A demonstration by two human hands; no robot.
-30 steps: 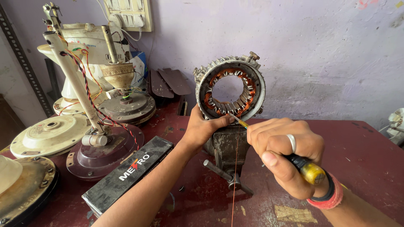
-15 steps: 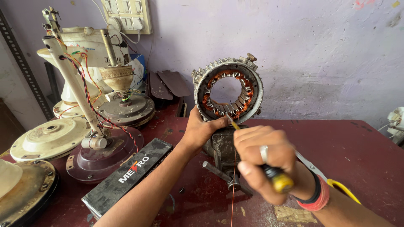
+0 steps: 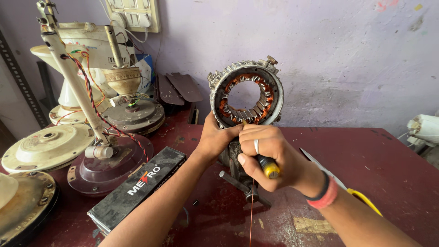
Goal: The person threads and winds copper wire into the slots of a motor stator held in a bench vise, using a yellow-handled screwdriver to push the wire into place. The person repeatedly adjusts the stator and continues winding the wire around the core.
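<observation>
Nearest the camera, a thin orange thread of wire (image 3: pixel 251 215) is seen hanging straight down to the bottom edge. Just above it, the right hand (image 3: pixel 267 158) is wrapped tight around the yellow and black plastic handle of a screwdriver (image 3: pixel 267 167), with all its fingers curled shut. A second ago this hand was lower and more to the right; now it has been brought up and in, so the tool's tip is hidden at the bottom edge of the ring. So the poking work at the coils is judged to be going on, not finished.

The left hand (image 3: pixel 216 139) is pressed against the lower left side of the round grey metal motor ring with shiny copper wire coils inside (image 3: pixel 247 93). Its fingers are closed around the rim, as before. The ring is held upright over a dark iron vise (image 3: pixel 238 176), which sits on the scratched dark red table (image 3: pixel 388 169). The ring looks rough and bumpy outside and stripy inside.

To the left lies a long black box (image 3: pixel 137 187). Scissors with yellow handles (image 3: pixel 347 187) lie behind the right wrist. Farther off stand old cream fan parts (image 3: pixel 48 146) with twisted red and black wires (image 3: pixel 91 98), and behind everything is a pale purple wall (image 3: pixel 347 59).
</observation>
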